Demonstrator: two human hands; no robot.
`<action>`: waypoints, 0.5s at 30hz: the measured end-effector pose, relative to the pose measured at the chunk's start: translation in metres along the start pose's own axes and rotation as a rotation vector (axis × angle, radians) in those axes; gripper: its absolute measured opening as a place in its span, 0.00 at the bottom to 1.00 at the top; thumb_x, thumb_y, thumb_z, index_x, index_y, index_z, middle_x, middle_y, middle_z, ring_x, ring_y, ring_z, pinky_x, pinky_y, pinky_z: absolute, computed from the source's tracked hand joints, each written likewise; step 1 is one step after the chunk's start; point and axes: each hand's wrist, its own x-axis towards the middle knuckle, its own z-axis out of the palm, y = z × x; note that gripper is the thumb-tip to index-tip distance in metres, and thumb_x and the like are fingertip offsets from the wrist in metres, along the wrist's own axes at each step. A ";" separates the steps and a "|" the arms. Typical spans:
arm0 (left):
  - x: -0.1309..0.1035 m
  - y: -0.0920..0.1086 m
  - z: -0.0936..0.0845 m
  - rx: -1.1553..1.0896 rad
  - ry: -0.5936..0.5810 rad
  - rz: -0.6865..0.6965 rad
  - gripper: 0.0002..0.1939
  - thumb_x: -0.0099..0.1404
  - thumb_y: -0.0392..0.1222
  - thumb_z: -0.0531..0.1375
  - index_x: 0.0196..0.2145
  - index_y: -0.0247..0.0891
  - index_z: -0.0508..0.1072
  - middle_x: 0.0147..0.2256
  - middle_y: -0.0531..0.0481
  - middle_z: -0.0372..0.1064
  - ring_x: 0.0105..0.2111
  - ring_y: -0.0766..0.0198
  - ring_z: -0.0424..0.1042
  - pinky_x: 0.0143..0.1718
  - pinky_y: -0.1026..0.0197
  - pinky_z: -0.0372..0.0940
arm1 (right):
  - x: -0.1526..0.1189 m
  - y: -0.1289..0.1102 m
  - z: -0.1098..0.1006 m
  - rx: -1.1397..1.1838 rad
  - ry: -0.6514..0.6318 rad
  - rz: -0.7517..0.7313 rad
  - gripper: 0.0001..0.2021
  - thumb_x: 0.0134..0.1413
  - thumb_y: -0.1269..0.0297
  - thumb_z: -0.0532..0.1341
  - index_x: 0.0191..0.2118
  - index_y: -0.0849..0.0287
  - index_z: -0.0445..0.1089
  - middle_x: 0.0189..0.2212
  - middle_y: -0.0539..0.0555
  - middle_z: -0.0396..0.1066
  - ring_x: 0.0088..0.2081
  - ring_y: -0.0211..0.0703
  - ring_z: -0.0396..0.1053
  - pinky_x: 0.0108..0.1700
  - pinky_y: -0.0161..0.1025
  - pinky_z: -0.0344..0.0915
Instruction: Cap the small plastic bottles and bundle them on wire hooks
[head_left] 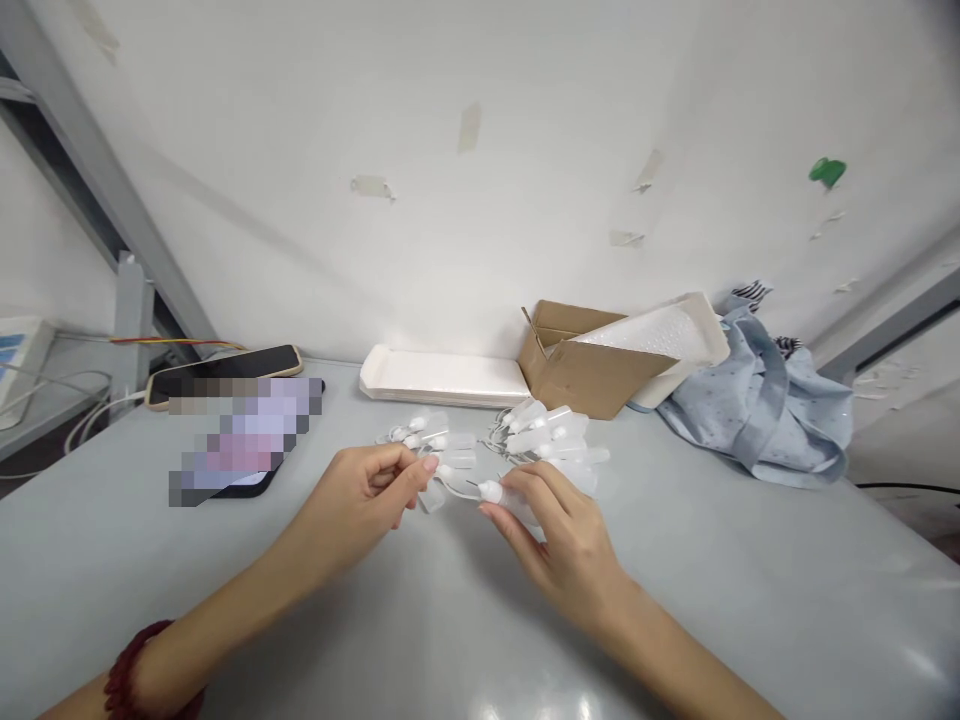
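Observation:
My right hand (559, 520) grips a small translucent squeeze bottle (491, 491) between thumb and fingers. Its white top, with a thin needle-like tip, points left, and most of its body is hidden by the fingers. A thin white strand (455, 490) curves from near that top toward my left hand (382, 487). The left thumb and index finger are pinched together; what they hold, if anything, does not show. Just beyond the hands lie two groups of similar bottles, a left group (459, 441) and a right group (562, 432), with thin white strands among them.
Behind the bottles, a stack of white trays (450, 375) lies by the wall, beside an open cardboard box (611, 375) holding white packaging. A blue cloth bag (750, 400) is at right. Two phones, one dark (225, 372) and one lit (255, 440), lie on the grey table (420, 630).

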 end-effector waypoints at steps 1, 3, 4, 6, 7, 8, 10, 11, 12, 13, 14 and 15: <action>0.000 -0.001 0.000 -0.006 0.007 -0.005 0.21 0.61 0.54 0.55 0.19 0.37 0.66 0.16 0.58 0.59 0.18 0.70 0.59 0.20 0.68 0.53 | 0.000 0.000 0.000 -0.001 0.007 -0.005 0.04 0.60 0.67 0.56 0.38 0.62 0.64 0.29 0.57 0.69 0.31 0.42 0.67 0.29 0.36 0.65; 0.000 -0.002 0.000 -0.056 -0.015 -0.017 0.22 0.63 0.55 0.53 0.20 0.37 0.67 0.17 0.56 0.61 0.18 0.69 0.61 0.21 0.67 0.56 | -0.001 0.000 0.000 -0.004 0.016 -0.013 0.04 0.59 0.67 0.57 0.38 0.62 0.64 0.29 0.57 0.69 0.31 0.42 0.68 0.29 0.36 0.65; 0.001 -0.003 -0.001 -0.092 -0.037 -0.016 0.22 0.64 0.56 0.52 0.21 0.37 0.69 0.18 0.56 0.63 0.18 0.69 0.62 0.21 0.66 0.57 | -0.001 0.000 0.000 -0.008 0.020 -0.012 0.04 0.59 0.67 0.57 0.38 0.62 0.64 0.29 0.57 0.69 0.31 0.42 0.68 0.30 0.36 0.65; 0.001 -0.003 -0.001 -0.128 -0.073 0.011 0.23 0.65 0.56 0.49 0.24 0.37 0.71 0.19 0.55 0.64 0.18 0.68 0.63 0.23 0.65 0.59 | 0.000 0.000 0.000 -0.016 0.025 -0.013 0.04 0.59 0.67 0.56 0.38 0.62 0.64 0.29 0.56 0.69 0.32 0.42 0.68 0.30 0.36 0.66; 0.001 -0.003 -0.001 -0.119 -0.083 0.026 0.23 0.65 0.55 0.49 0.24 0.37 0.71 0.19 0.55 0.63 0.18 0.68 0.62 0.23 0.65 0.59 | 0.000 0.000 0.001 -0.019 0.027 -0.015 0.04 0.59 0.67 0.56 0.38 0.62 0.65 0.30 0.56 0.69 0.32 0.42 0.68 0.30 0.36 0.66; 0.001 -0.003 -0.001 -0.098 -0.086 0.038 0.22 0.65 0.55 0.50 0.23 0.37 0.71 0.18 0.55 0.62 0.19 0.68 0.62 0.23 0.65 0.58 | 0.000 0.000 0.001 -0.020 0.028 -0.019 0.04 0.60 0.67 0.56 0.37 0.62 0.65 0.29 0.56 0.69 0.32 0.42 0.68 0.30 0.36 0.66; 0.001 -0.001 -0.001 -0.062 -0.088 0.055 0.20 0.64 0.53 0.52 0.22 0.38 0.69 0.17 0.57 0.60 0.19 0.68 0.61 0.23 0.66 0.58 | 0.000 -0.001 0.001 -0.013 0.022 -0.026 0.04 0.59 0.67 0.56 0.37 0.62 0.65 0.29 0.57 0.69 0.31 0.42 0.67 0.30 0.36 0.65; 0.000 0.000 0.000 -0.060 -0.091 0.062 0.18 0.64 0.51 0.53 0.22 0.38 0.69 0.17 0.57 0.60 0.19 0.68 0.61 0.22 0.66 0.57 | 0.000 -0.001 0.001 -0.007 0.015 -0.026 0.04 0.59 0.67 0.57 0.37 0.62 0.65 0.30 0.57 0.68 0.31 0.42 0.67 0.30 0.36 0.65; 0.000 0.001 0.001 -0.063 -0.096 0.074 0.17 0.64 0.50 0.53 0.23 0.38 0.69 0.18 0.57 0.61 0.20 0.68 0.61 0.22 0.66 0.57 | -0.001 -0.002 0.001 0.001 0.006 -0.022 0.04 0.59 0.67 0.57 0.37 0.62 0.64 0.30 0.57 0.68 0.31 0.42 0.67 0.30 0.36 0.65; -0.001 0.002 0.001 -0.064 -0.107 0.089 0.16 0.64 0.49 0.53 0.23 0.38 0.69 0.19 0.57 0.61 0.20 0.69 0.61 0.22 0.67 0.57 | -0.001 -0.002 0.001 0.012 -0.005 -0.016 0.04 0.59 0.67 0.57 0.37 0.62 0.64 0.30 0.57 0.68 0.31 0.42 0.66 0.30 0.37 0.65; -0.003 0.003 0.002 -0.064 -0.121 0.108 0.15 0.64 0.48 0.53 0.24 0.38 0.70 0.20 0.57 0.62 0.20 0.69 0.62 0.23 0.67 0.58 | -0.001 -0.002 0.001 0.027 -0.018 -0.008 0.04 0.59 0.67 0.56 0.38 0.63 0.64 0.30 0.57 0.68 0.31 0.42 0.66 0.30 0.37 0.65; -0.004 0.004 0.003 -0.062 -0.139 0.126 0.15 0.64 0.47 0.53 0.25 0.39 0.70 0.21 0.56 0.63 0.20 0.69 0.62 0.24 0.67 0.58 | -0.002 -0.003 0.001 0.042 -0.030 -0.001 0.04 0.59 0.68 0.56 0.38 0.63 0.64 0.30 0.57 0.68 0.31 0.42 0.66 0.30 0.37 0.65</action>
